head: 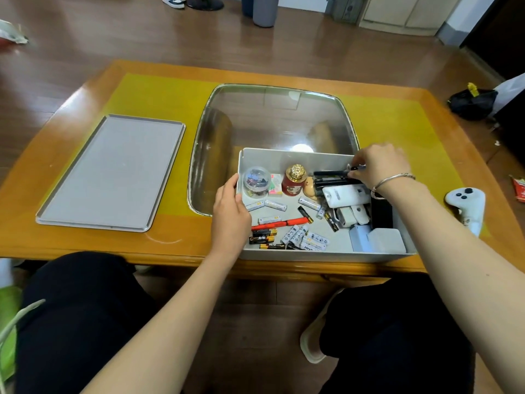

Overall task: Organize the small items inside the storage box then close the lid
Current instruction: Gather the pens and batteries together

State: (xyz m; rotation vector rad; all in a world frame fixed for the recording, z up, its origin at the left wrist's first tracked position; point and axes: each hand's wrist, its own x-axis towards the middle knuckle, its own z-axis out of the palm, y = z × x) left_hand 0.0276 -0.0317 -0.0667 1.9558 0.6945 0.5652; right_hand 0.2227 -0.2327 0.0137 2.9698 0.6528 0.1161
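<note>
A grey storage box stands open at the table's near edge. Inside lie several loose batteries, a red pen, a clear round tub of clips, a red bottle with a gold cap, a small figurine, white gadgets and black pens. My left hand grips the box's left wall. My right hand pinches a black pen at the box's far right corner. The grey lid lies flat on the table to the left.
The wooden table has a glass inset behind the box and a yellow mat. A white game controller lies right of the box. A black bag sits on the floor beyond. My knees are under the near edge.
</note>
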